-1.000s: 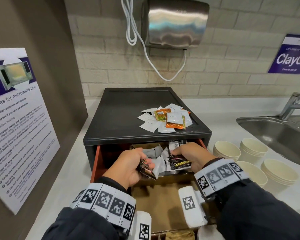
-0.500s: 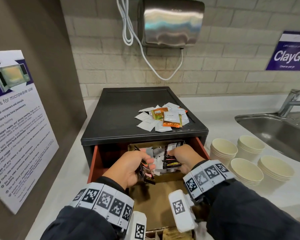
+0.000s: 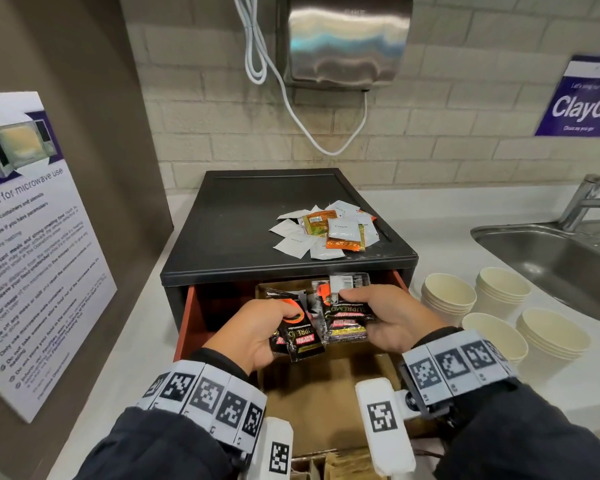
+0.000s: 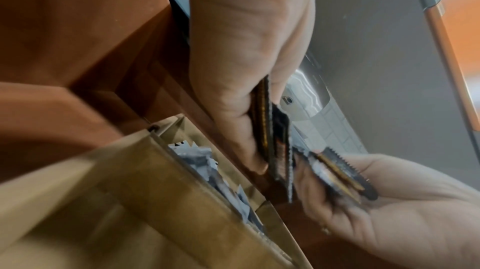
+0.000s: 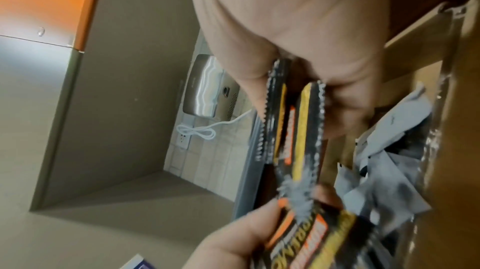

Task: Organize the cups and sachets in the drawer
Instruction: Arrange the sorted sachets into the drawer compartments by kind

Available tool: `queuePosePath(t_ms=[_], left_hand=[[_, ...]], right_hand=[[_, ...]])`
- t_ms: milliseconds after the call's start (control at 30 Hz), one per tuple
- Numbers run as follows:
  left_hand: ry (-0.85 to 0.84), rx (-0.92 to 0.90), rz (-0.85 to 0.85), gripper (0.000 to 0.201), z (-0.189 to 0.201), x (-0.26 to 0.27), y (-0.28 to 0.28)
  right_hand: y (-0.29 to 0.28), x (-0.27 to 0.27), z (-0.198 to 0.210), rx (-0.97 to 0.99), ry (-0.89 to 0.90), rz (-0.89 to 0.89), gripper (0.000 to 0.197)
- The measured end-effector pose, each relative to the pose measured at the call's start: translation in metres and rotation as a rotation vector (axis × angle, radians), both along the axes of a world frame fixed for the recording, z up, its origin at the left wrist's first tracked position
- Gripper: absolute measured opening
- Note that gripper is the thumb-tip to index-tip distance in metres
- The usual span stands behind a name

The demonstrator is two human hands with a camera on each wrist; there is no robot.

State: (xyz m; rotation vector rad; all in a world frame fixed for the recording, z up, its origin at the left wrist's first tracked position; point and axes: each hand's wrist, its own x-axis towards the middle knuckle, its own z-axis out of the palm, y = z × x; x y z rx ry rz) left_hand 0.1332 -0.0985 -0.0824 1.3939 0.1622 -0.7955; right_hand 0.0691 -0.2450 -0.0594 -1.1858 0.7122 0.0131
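Note:
My left hand (image 3: 257, 332) grips a small bundle of black coffee sachets (image 3: 300, 336) over the open orange drawer (image 3: 187, 317). My right hand (image 3: 383, 315) holds another bundle of black sachets (image 3: 347, 315) just beside it, the two bundles touching. In the left wrist view the left hand (image 4: 249, 88) pinches its sachets (image 4: 279, 150) edge-on, with the right hand (image 4: 376, 201) below. The right wrist view shows the right hand (image 5: 298, 47) holding its sachets (image 5: 291, 129). Silver and white sachets (image 3: 312, 301) lie in a cardboard compartment (image 3: 264, 289) beneath. Stacks of paper cups (image 3: 449, 297) stand on the counter at right.
A loose pile of white and orange sachets (image 3: 326, 230) lies on the black drawer unit's top (image 3: 250, 230). A steel sink (image 3: 548, 258) with a tap (image 3: 586, 199) is at far right. A hand dryer (image 3: 347, 39) hangs on the brick wall. A notice board (image 3: 32, 237) leans at left.
Both hands have lifted their black sachets up and toward me out of the compartment, bringing the two bundles together. The left hand's bundle has turned to show its printed face.

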Motion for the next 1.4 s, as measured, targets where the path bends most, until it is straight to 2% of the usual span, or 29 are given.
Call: queuePosePath(t_ms=[67,100,200,300,400,467,567,633,700,800,867,967,1000,1100,1133,1200,1267,1400], left_hand=[[-0.002,-0.026,-0.033,0.015,0.003,-0.002,0.0],[0.003,-0.048,-0.052,0.015,0.004,-0.004,-0.001],[0.018,-0.111,-0.084,0.029,0.006,-0.005,-0.001],[0.035,-0.135,-0.088,0.036,0.008,-0.003,0.0],[-0.014,-0.073,-0.143,0.027,0.008,-0.006,0.002],[-0.016,-0.034,-0.146,0.02,0.006,-0.006,0.002],[0.025,-0.048,-0.107,0.017,0.007,-0.003,0.002],[0.028,-0.057,-0.103,0.016,0.007,-0.002,0.003],[0.022,-0.069,-0.1,0.017,0.007,-0.001,0.002],[0.017,-0.107,-0.081,0.016,0.009,-0.002,0.003],[0.017,-0.116,-0.054,0.018,0.009,-0.001,0.004],[0.016,-0.125,-0.019,0.025,0.008,0.001,0.005],[0.015,-0.127,-0.014,0.024,0.008,0.001,0.006],[-0.001,-0.12,-0.024,0.019,0.009,-0.001,0.005],[-0.019,-0.109,-0.025,0.017,0.01,-0.002,0.005],[-0.098,-0.057,0.012,0.014,0.007,-0.002,0.003],[-0.207,0.002,0.066,0.011,0.005,-0.001,0.003],[-0.385,0.091,0.078,0.004,0.005,0.003,0.006]], right_hand=[[0.007,-0.001,-0.002,-0.043,-0.061,0.075,0.019],[0.011,-0.001,-0.004,-0.099,-0.083,0.102,0.02],[0.019,-0.001,-0.009,-0.213,-0.13,0.101,0.021],[0.019,0.001,-0.013,-0.218,-0.15,0.041,0.025],[0.019,0.002,-0.014,-0.214,-0.172,0.021,0.025],[0.019,0.001,-0.011,-0.278,-0.18,0.021,0.024],[0.017,-0.002,-0.002,-0.286,-0.351,-0.003,0.023],[0.014,-0.006,0.004,-0.266,-0.487,-0.017,0.03],[0.014,-0.007,0.004,-0.318,-0.548,0.025,0.041],[0.018,-0.003,-0.003,-0.54,-0.464,0.111,0.055],[0.021,-0.003,-0.009,-0.635,-0.364,0.159,0.05],[0.021,-0.005,-0.006,-0.607,-0.249,0.229,0.049],[0.021,-0.002,0.0,-0.561,-0.209,0.243,0.044],[0.015,-0.011,0.004,-0.459,-0.106,0.291,0.011],[0.013,-0.012,0.003,-0.486,-0.098,0.274,0.011],[0.015,-0.005,0.0,-0.59,-0.169,0.181,0.003],[0.012,-0.01,-0.002,-0.743,-0.267,0.161,0.01],[0.004,-0.009,0.001,-0.659,-0.433,0.173,0.038]])
